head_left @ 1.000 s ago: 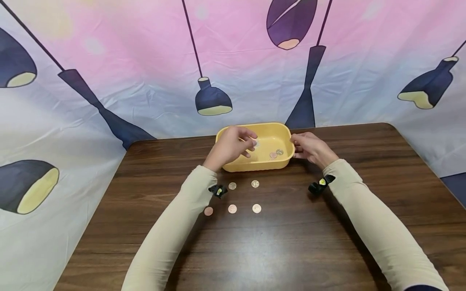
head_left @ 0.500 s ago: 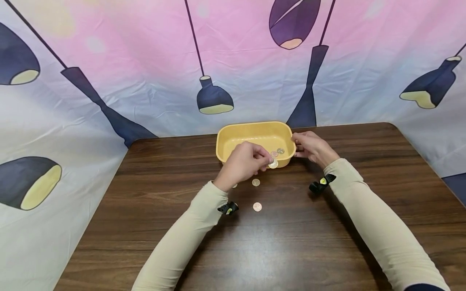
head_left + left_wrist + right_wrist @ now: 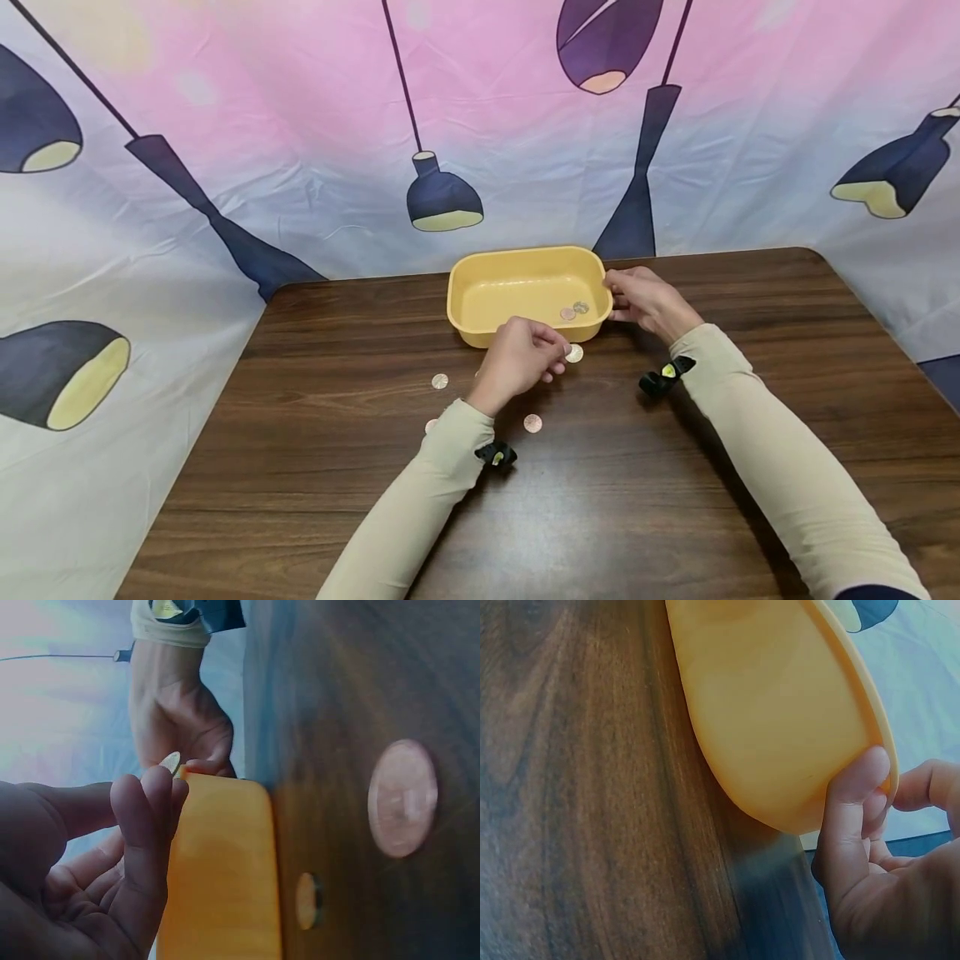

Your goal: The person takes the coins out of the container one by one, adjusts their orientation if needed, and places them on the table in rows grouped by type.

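Both hands [image 3: 525, 358] work at the tub's [image 3: 480, 292] rim, seemingly.

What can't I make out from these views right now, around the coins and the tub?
- Head view: the left hand covers part of the table, so the count of loose coins is uncertain; one coin is half hidden by the sleeve.
- Head view: the two coins in the yellow tub are too small to identify.
- Left wrist view: the pinched coin shows edge-on only.
- Right wrist view: the tub's inside is hidden by its wall.

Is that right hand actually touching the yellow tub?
Touching. The right wrist view shows the right hand with its thumb pressed flat against the outer wall of the yellow tub.
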Action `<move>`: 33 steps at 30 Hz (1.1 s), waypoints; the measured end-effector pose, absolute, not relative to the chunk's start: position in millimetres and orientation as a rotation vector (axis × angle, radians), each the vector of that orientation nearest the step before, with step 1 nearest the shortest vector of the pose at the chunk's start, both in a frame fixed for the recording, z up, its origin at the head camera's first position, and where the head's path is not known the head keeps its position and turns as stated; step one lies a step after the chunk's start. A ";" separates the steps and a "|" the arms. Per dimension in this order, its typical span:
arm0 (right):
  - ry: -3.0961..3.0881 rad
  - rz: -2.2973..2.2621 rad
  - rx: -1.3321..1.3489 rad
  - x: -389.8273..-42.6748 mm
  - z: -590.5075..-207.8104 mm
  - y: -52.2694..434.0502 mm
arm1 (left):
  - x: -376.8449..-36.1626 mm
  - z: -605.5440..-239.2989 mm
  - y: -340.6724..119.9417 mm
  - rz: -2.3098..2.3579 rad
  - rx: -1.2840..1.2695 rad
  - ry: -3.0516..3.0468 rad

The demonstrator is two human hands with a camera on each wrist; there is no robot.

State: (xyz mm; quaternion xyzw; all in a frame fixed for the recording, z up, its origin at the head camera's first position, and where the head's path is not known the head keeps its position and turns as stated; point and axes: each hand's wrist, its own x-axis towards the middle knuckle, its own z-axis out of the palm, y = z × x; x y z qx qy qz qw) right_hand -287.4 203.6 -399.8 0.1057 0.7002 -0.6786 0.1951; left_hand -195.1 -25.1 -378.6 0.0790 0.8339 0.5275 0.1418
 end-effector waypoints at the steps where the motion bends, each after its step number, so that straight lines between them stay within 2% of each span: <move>1: 1.960 -1.902 0.296 -287.3 -400.0 203.6 | -194.0 -380.7 -24.6 1.519 0.216 2.408; 12: 1.964 -1.889 0.308 -287.9 -402.4 207.2 | -196.5 -398.8 -3.3 1.262 0.167 2.498; 22: 1.983 -1.892 0.279 -287.8 -400.5 204.9 | -215.7 -431.6 4.6 0.802 0.321 2.823; 33: 1.979 -1.886 0.268 -289.2 -401.4 206.5 | -206.5 -408.4 11.0 0.629 0.320 2.854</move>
